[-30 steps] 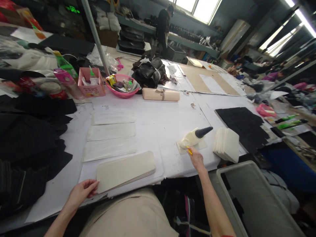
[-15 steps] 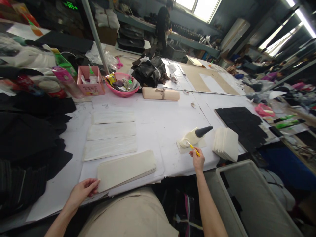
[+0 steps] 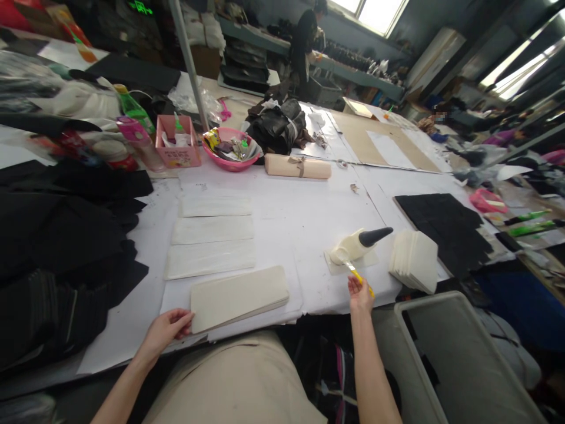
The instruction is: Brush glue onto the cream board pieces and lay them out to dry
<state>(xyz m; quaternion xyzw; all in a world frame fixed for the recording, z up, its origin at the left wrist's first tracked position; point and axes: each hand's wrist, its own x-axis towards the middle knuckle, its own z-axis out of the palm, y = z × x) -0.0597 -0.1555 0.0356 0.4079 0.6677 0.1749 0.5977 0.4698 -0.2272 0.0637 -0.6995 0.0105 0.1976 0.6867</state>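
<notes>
Pale strips (image 3: 238,297) lie stacked at the near edge of the desk (image 3: 304,206), the left grip (image 3: 176,324) pinching their left end; a tug there could skew them. Beyond, the right grip (image 3: 361,295) grasps a brush (image 3: 356,274) at the mouth of a cream container (image 3: 351,244), contents unseen; an overloaded brush might drip. Farther, a pink bowl (image 3: 232,166) holds packets (image 3: 212,139), a pink box (image 3: 179,158) something white (image 3: 180,140).

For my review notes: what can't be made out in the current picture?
Head view:
Yellow brush handle: partly covered by the right hand.
Pale stack: lower pieces mostly hidden under the top one.
Handwriting on the white paper: too small to read.
Grey crate: cut off by the bottom edge.
</notes>
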